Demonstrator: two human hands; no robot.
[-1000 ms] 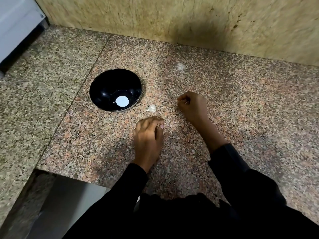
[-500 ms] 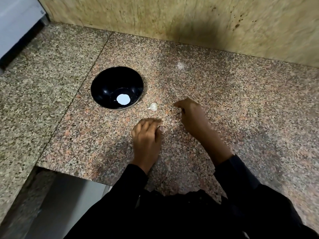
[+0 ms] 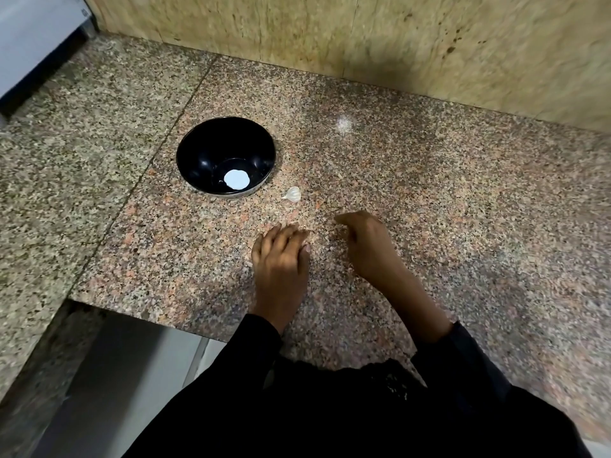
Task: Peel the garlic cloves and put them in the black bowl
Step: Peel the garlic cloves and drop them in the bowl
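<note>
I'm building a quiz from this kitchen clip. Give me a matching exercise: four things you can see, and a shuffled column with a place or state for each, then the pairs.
Things
1. black bowl
2. garlic
3. left hand
4. right hand

Places or states
A. lies on the counter just right of the bowl
B. fingers curled, nearest the garlic's right side
C. stands on the granite with a white patch in its bottom
D. rests on the counter below the garlic, fingers bent down

Pairs: 1-C, 2-A, 3-D, 4-B

My speckled granite counter (image 3: 429, 200) fills the frame. On it, left of centre, sits the black bowl (image 3: 198, 153); the garlic (image 3: 293, 194) lies just right of it, apart.
</note>
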